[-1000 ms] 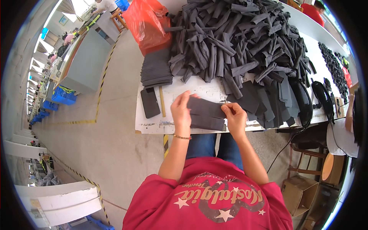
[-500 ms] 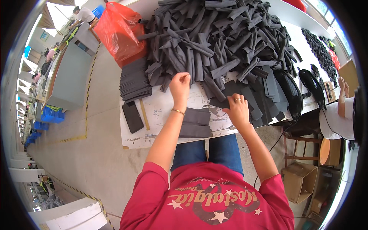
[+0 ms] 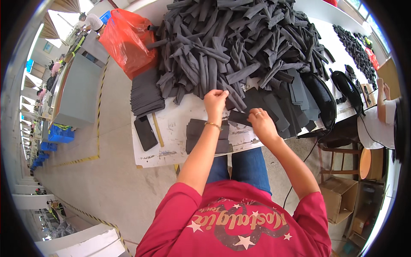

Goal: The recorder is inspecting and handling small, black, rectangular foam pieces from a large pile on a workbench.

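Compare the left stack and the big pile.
The stack is neatly layered; the pile is a loose jumble. The stack is small; the pile is far larger. The stack's pieces look flat; many in the pile look rolled or folded. Both are dark grey, on the white table.

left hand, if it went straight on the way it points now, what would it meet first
Most likely the near edge of the heap of dark strips, just beyond the fingertips; depth is hard to judge.

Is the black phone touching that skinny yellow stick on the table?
Apart: the head view shows a sliver of white table between the phone and the stick.
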The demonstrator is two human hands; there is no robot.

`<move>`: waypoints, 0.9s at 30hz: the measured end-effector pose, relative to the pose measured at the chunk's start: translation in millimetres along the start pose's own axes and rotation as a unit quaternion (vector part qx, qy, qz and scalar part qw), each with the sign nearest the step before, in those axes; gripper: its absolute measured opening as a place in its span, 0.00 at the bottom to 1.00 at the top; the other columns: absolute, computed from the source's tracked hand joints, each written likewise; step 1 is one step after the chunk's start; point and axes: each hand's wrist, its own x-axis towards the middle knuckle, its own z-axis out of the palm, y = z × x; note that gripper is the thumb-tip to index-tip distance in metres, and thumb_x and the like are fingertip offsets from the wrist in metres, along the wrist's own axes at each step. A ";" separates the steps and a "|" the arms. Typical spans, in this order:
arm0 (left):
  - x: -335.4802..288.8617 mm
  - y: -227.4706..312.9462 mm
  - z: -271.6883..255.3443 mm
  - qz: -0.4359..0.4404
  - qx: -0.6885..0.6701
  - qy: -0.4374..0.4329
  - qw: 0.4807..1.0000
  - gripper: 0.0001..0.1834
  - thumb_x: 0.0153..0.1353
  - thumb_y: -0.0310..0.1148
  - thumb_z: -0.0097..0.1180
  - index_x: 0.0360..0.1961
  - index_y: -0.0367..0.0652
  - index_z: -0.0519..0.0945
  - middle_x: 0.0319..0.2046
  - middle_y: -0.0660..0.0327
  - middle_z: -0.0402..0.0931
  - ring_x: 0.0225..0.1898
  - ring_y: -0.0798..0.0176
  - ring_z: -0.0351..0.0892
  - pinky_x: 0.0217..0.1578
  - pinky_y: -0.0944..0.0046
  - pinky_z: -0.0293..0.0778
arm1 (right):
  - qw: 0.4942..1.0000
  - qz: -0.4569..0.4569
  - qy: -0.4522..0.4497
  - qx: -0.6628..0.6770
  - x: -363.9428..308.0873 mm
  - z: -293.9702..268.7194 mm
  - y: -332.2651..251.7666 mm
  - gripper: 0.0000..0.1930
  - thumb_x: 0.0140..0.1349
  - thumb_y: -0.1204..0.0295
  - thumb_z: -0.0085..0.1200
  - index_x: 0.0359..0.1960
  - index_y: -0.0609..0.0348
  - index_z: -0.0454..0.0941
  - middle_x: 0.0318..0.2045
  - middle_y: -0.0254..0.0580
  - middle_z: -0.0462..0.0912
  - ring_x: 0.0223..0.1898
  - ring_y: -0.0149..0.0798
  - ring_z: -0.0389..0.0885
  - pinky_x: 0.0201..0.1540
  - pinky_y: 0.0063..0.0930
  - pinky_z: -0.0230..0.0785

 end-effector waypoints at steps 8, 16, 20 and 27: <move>-48.4 33.4 -66.2 -0.091 -0.334 -0.114 0.931 0.14 0.58 0.23 0.57 0.43 0.28 0.71 0.38 0.49 0.78 0.34 0.52 0.83 0.39 0.54 0.84 | 0.904 0.189 0.237 0.301 -10.9 -37.1 -37.5 0.21 0.55 0.86 0.48 0.51 0.57 0.71 0.35 0.43 0.77 0.41 0.35 0.79 0.44 0.25 0.69; -70.1 21.7 -116.2 -0.175 -0.377 -0.125 0.901 0.10 0.60 0.27 0.59 0.42 0.41 0.77 0.41 0.59 0.79 0.44 0.60 0.79 0.45 0.60 0.75 | 0.899 0.173 0.124 0.383 -12.8 -34.4 -71.2 0.17 0.56 0.72 0.63 0.32 0.60 0.63 0.28 0.38 0.65 0.31 0.32 0.63 0.35 0.25 0.61; -78.5 27.7 -131.5 -0.175 -0.429 -0.107 0.880 0.09 0.61 0.31 0.59 0.41 0.40 0.78 0.41 0.57 0.80 0.49 0.57 0.78 0.48 0.57 0.75 | 0.934 0.090 0.134 0.320 -7.8 -41.6 -80.6 0.18 0.53 0.73 0.65 0.31 0.62 0.63 0.32 0.46 0.72 0.33 0.48 0.70 0.37 0.33 0.65; -90.8 51.3 -131.1 -0.103 -0.445 -0.094 0.885 0.12 0.62 0.32 0.59 0.42 0.34 0.75 0.43 0.51 0.78 0.46 0.44 0.80 0.46 0.45 0.80 | 0.851 0.228 0.069 0.469 -6.1 -56.1 -103.7 0.20 0.50 0.77 0.66 0.46 0.61 0.77 0.36 0.46 0.76 0.43 0.42 0.74 0.42 0.31 0.68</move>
